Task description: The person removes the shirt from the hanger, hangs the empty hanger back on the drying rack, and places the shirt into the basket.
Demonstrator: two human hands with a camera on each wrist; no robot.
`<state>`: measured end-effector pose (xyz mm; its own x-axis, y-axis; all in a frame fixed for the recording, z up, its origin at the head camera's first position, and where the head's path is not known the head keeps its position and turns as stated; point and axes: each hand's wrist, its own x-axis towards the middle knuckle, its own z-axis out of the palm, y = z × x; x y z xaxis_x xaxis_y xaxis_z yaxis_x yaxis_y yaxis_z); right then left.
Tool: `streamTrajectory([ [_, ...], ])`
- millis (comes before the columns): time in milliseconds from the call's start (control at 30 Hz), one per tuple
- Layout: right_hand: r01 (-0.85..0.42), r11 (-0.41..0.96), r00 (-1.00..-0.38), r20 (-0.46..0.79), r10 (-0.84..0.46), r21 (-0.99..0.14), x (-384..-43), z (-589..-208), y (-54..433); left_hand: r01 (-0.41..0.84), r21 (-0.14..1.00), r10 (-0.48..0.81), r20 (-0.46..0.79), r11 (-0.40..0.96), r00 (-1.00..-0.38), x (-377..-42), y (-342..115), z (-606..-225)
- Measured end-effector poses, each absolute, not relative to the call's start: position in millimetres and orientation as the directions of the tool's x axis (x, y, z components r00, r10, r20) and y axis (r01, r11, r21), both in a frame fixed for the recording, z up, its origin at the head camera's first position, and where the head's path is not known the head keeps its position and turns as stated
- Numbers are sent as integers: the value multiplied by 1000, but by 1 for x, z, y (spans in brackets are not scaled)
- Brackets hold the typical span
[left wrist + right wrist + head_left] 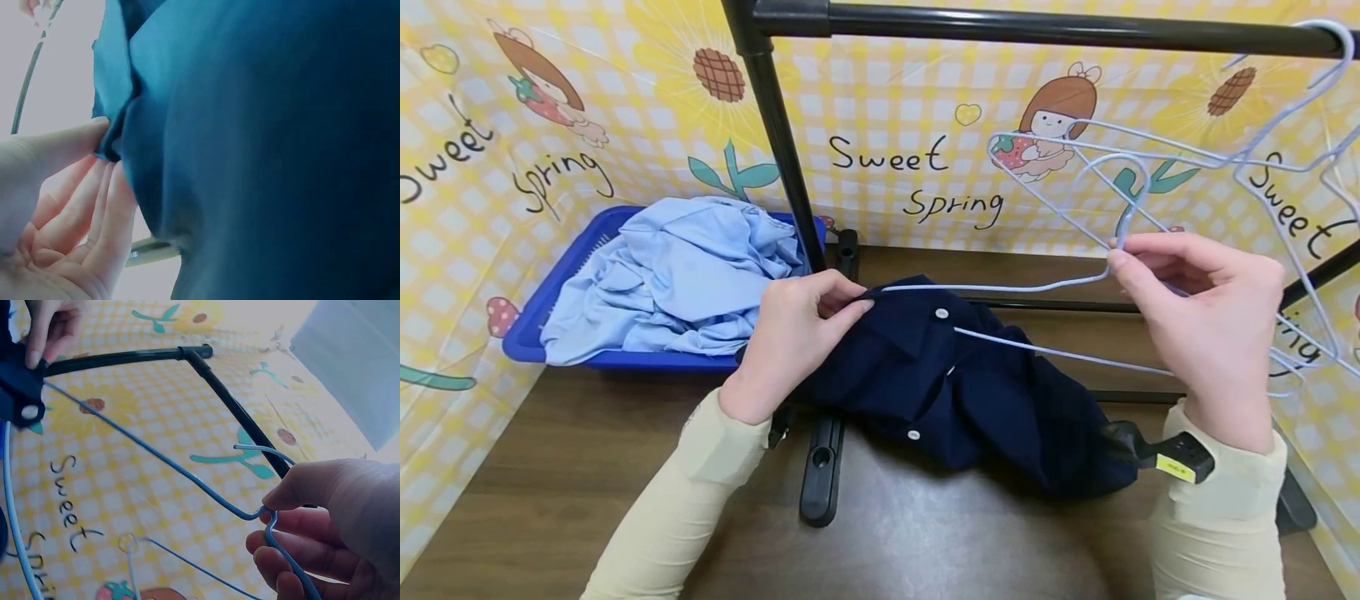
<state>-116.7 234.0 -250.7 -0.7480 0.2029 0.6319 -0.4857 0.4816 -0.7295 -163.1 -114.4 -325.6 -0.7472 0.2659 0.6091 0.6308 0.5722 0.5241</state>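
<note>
A dark navy shirt (880,383) with white buttons hangs bunched from my left hand (793,333). Thumb and fingers of that hand pinch a folded edge of the cloth, seen close in the left wrist view, where the shirt (250,156) fills most of the picture. My right hand (1213,308) grips a light blue wire hanger (1037,287) at its neck, just under the hook. One arm of the hanger reaches into the shirt near the left fingertips, its end hidden by cloth. The lower wire also passes into the shirt, beside a button.
A blue basket (523,342) at the left holds crumpled light blue cloth (700,267). A black rack's top bar (1000,29) crosses above, with more wire hangers (1285,158) on it at the right. One rack foot (820,492) stands on the brown floor below the shirt.
</note>
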Motion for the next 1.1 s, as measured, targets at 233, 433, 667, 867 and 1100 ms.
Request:
streamTrajectory([
  [233, -581, 321, -664, 664, 344, -748, -116, -248, 246, 514, 467, 308, 449, 720, -839, -165, -126, -325],
  [433, -604, 312, -638, 680, 361, -733, -117, -250, 250, 628, 393, 292, 639, 672, -712, -155, -119, -301],
  [667, -639, 214, -655, 669, 352, -739, -119, -251, 251, 831, 179, 271, 892, 526, -363, -150, -105, -248],
  [867, -621, 251, -665, 668, 334, -743, -118, -252, 250, 864, -50, 295, 948, 501, -116, -162, -95, -201],
  [1100, -638, 259, -650, 687, 323, -725, -119, -249, 248, 785, -212, 380, 924, 583, -33, -190, -89, -161],
])
